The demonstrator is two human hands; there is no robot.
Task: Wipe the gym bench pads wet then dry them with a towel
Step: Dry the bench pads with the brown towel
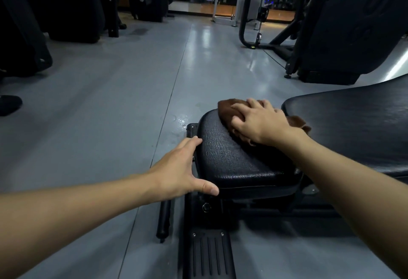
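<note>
Bracing the bench while wiping. The left hand (181,168) lies open against the left edge of the seat pad (231,161), fingers straight along the side and thumb hooked at the near-left corner. My guess is it steadies the pad and the person's lean.

The right hand (262,121) is palm-down on a bunched brown cloth (227,107), fingers spread and bent over the wad, clutching and pressing it onto the far part of the seat pad, close to the gap before the back pad (353,124). Bunching probably gives better pressure and grip on the textured vinyl.

The cloth's long axis runs far-left to near-right under the hand, with a tail poking out to the right. The bench runs left to right, and the back pad rises towards the far right. There's a wet patch (181,120) on the floor just left of the seat, so this is likely the wet pass.
</note>
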